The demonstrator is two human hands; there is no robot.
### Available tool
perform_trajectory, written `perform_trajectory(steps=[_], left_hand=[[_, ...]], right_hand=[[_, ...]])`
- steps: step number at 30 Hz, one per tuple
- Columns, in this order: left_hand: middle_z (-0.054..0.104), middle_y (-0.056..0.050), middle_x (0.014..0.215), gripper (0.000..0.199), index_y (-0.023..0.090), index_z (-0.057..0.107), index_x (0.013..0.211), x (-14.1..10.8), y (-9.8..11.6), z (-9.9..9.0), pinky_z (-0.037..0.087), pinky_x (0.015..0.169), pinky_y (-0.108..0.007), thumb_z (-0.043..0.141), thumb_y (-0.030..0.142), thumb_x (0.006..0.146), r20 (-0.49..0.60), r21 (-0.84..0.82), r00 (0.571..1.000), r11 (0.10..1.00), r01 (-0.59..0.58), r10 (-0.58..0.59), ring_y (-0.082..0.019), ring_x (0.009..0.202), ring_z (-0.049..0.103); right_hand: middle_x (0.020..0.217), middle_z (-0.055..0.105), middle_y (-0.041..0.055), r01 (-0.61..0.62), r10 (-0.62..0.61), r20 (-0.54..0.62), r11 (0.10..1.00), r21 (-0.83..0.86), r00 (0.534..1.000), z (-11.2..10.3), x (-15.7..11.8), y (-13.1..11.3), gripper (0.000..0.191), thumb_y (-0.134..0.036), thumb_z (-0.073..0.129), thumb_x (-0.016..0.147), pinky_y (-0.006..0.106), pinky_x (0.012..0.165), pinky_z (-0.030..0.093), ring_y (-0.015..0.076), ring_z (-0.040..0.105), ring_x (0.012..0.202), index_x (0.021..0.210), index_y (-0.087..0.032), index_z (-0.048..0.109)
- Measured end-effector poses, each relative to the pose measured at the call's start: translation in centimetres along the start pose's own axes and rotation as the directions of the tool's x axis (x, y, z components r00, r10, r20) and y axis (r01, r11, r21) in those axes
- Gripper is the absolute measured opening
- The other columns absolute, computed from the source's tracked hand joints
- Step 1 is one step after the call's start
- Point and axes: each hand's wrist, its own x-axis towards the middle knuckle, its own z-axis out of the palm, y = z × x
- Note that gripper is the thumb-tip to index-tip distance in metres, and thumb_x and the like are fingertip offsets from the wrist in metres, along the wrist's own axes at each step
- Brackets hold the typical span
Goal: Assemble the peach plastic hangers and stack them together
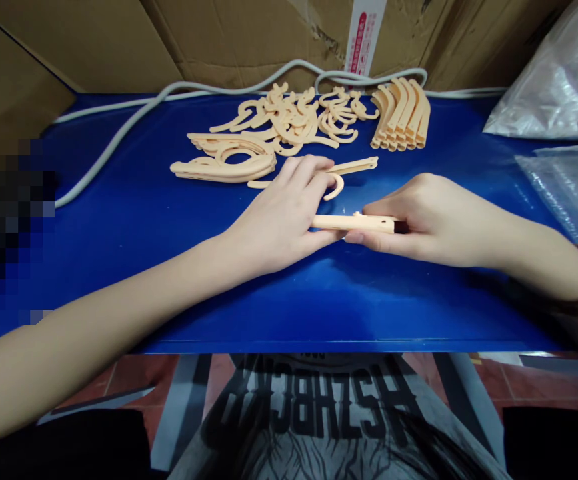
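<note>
My left hand [281, 217] and my right hand [433, 217] are both closed on one straight beige plastic piece [353, 223], which looks like a folding hanger arm. It lies level just above the table, a small peg showing on its top. My right thumb and fingers pinch it near its right end; my left thumb runs under its other end, hidden by the hand. Beside my left fingertips curves a beige hook [337, 189], and whether the fingers touch it I cannot tell. Another beige arm [359, 165] extends from behind that hand.
On the blue table [269, 307] lie a heap of beige hooks [291, 117], flat stacked hanger pieces [223, 167] and a neat stack of curved arms [401, 113]. A grey cable [133, 120] runs along the cardboard [269, 40]. Clear plastic bags [559, 87] are at right.
</note>
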Motion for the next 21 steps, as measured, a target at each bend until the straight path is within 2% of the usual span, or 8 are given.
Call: perform_trajectory(steps=[9,21], left_hand=[[0.054,-0.020,0.159,0.042,0.017,0.059,0.131,-0.04,0.09,-0.09,0.044,0.129,-0.063,0.071,0.035,0.095,0.018,0.010,1.000,1.000,0.019,-0.019,-0.042,0.150,0.053],[0.056,-0.019,0.159,0.041,0.018,0.059,0.132,0.07,-0.12,-0.29,0.044,0.129,-0.061,0.066,0.027,0.092,0.039,0.035,0.999,0.999,-0.004,0.003,-0.040,0.152,0.053]], right_hand=[[0.055,0.047,-0.0043,0.012,-0.013,-0.005,0.999,-0.043,1.000,-0.10,-0.07,0.00,0.057,-0.060,0.055,0.110,0.036,0.063,0.019,0.0100,0.033,0.051,0.068,-0.021,0.054],[0.057,0.048,-0.0027,-0.018,0.019,0.006,0.996,-0.090,1.000,-0.05,0.08,-0.26,0.059,-0.061,0.050,0.110,0.036,0.064,0.019,0.0108,0.031,0.052,0.067,-0.021,0.055]])
